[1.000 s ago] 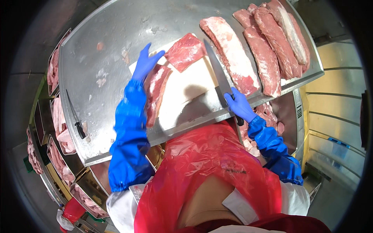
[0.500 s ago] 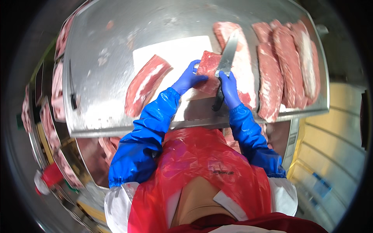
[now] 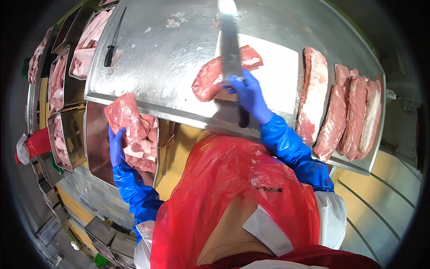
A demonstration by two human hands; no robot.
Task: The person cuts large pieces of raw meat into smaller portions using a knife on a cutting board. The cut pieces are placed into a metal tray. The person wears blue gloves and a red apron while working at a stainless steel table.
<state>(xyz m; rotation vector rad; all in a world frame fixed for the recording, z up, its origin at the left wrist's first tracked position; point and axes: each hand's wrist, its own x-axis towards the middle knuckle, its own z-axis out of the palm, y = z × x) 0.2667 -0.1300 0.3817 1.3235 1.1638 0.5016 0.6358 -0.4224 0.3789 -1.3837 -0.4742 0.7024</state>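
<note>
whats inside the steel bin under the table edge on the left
Pink cut meat pieces fill the bin; the left hand holds one chunk above them. The bin's bottom beneath them is covered.

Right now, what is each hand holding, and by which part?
Left hand grips a cut piece of meat by its lower edge, over the tray. Right hand holds the knife by its handle.

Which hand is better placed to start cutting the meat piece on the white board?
Right. The right hand grips the large knife, its blade lying over the meat piece on the cutting board. The left hand is off the table, holding a meat chunk over the steel bin.
</note>
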